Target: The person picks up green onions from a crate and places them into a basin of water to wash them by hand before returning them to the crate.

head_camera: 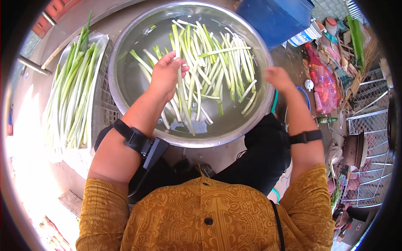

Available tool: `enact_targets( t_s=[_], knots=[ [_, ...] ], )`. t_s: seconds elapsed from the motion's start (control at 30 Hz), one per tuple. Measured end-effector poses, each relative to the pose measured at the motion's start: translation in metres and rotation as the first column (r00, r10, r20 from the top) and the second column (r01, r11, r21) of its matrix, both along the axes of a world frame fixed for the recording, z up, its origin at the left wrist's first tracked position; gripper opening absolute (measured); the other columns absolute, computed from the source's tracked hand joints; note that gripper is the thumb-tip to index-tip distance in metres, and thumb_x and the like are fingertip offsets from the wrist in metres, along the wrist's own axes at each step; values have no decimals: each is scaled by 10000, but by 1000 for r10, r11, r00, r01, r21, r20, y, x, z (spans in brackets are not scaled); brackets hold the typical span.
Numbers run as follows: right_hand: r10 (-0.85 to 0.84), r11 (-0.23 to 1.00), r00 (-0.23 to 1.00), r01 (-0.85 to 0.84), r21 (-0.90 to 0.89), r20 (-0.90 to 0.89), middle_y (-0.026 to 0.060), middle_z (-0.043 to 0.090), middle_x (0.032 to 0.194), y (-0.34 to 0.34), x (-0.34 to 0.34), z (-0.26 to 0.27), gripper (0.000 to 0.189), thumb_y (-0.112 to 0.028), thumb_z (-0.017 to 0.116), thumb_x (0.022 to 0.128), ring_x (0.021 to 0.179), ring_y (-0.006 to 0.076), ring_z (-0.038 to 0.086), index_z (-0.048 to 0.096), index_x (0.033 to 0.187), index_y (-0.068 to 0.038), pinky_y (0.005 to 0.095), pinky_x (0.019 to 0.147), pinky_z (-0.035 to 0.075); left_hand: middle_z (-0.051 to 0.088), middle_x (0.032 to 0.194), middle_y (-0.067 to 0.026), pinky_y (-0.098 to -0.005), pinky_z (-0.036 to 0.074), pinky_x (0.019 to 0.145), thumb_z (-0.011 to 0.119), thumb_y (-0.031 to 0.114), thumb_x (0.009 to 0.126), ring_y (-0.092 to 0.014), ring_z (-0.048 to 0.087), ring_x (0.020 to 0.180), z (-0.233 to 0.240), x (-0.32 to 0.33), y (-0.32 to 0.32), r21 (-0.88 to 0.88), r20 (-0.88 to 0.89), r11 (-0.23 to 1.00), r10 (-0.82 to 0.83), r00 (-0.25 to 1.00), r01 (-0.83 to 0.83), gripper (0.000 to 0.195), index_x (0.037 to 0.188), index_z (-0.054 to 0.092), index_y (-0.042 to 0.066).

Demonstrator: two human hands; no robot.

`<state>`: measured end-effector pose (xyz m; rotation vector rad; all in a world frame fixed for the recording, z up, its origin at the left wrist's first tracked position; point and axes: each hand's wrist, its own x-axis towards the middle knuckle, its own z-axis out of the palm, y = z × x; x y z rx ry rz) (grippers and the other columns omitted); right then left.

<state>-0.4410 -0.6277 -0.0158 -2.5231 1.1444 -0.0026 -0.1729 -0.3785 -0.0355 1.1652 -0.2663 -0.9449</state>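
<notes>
A wide metal basin (114, 59) of water stands in front of my knees. Many green onion stalks (232, 69), white to pale green, lie across one another in it, mostly at its middle and right. Over the left half of the basin, my left hand (166, 73) pinches one long green onion stalk (181, 83) between thumb and fingers. That stalk slants down towards the basin's near side. My right hand (279, 79) is blurred, just beyond the basin's right rim, with its fingers curled. Whether anything is in it cannot be made out.
Left of the basin, a bundle of longer green onions (70, 94) rests on plastic sheeting beside a plastic crate (108, 106). A blue bin (276, 22) and a white bucket (304, 36) stand at the back right. Farther right are a bag of plastic bottles (325, 84) and wire racks (370, 125).
</notes>
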Motion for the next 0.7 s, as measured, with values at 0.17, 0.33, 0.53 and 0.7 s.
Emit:
enact_targets(
  t_s=[0.17, 0.33, 0.53, 0.7],
  knots=[
    [-135, 932, 991, 120, 343, 20, 143, 626, 958, 23, 80, -94, 292, -183, 648, 714, 892, 282, 594, 631, 983, -72, 343, 809, 455, 380, 1295, -191, -373, 341, 959, 540, 85, 832, -301, 398, 1182, -9, 4, -8, 256, 322, 962, 9, 947, -97, 628, 1370, 218, 57],
    [-163, 946, 985, 173, 274, -61, 154, 608, 1009, 34, 100, -149, 286, -116, 572, 741, 942, 302, 580, 614, 1024, -102, 351, 821, 455, 314, 1350, -206, -337, 314, 982, 586, 85, 794, -283, 334, 1237, -8, 2, -11, 271, 367, 962, -95, 925, -8, 612, 1339, 310, 60],
    [-218, 974, 957, 225, 18, -193, 163, 616, 930, 37, 114, -165, 280, -42, 484, 750, 903, 326, 578, 560, 1011, -108, 395, 787, 445, 452, 1233, -152, -327, 358, 931, 600, 95, 787, -225, 423, 1143, 2, -4, -6, 270, 316, 961, -148, 937, 61, 509, 1265, 429, 60],
    [31, 985, 968, 12, 170, -249, 153, 627, 891, 39, 97, -171, 192, -134, 564, 745, 843, 304, 600, 591, 918, -56, 386, 769, 457, 458, 1220, -123, -322, 352, 929, 582, 97, 798, -193, 460, 1082, 6, -6, -10, 159, 251, 980, -157, 955, 119, 467, 1242, 447, 39]
  ],
)
